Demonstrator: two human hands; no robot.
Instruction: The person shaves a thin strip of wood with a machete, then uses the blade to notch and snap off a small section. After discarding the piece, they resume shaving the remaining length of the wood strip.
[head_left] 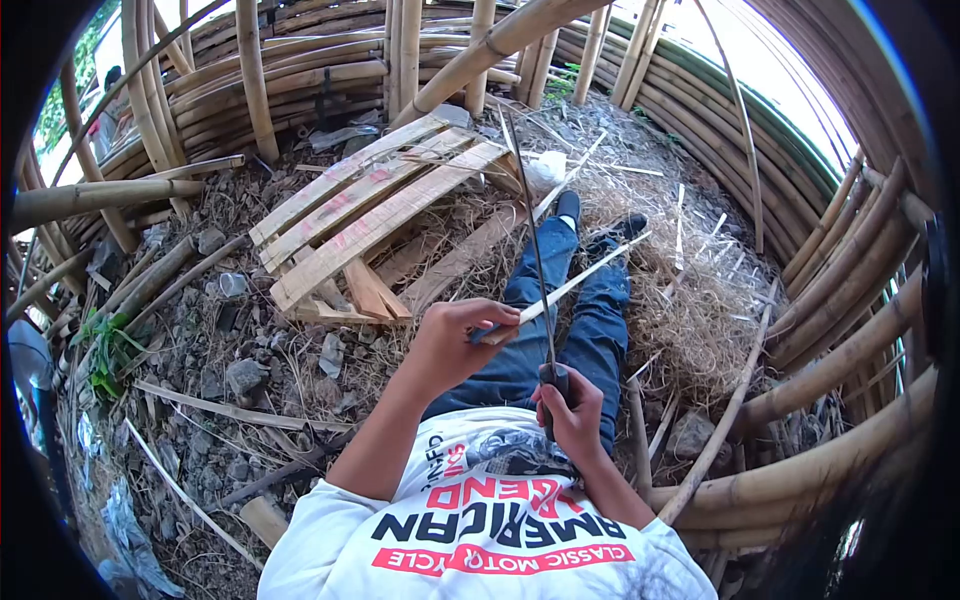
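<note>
In the head view, my right hand is closed around the dark handle of a long machete, whose narrow blade points up and away from me. A pale split bamboo strip is pinched in my left hand, with something blue showing at the fingers. The strip slants up to the right over my outstretched legs. Its near part crosses the blade just above the machete handle, close to my left fingertips.
A slatted wooden pallet leans ahead to the left on rubble. Dry straw and shavings lie right of my legs. Bamboo poles wall in the right side, and stacked bamboo lines the back. A stick lies near my right elbow.
</note>
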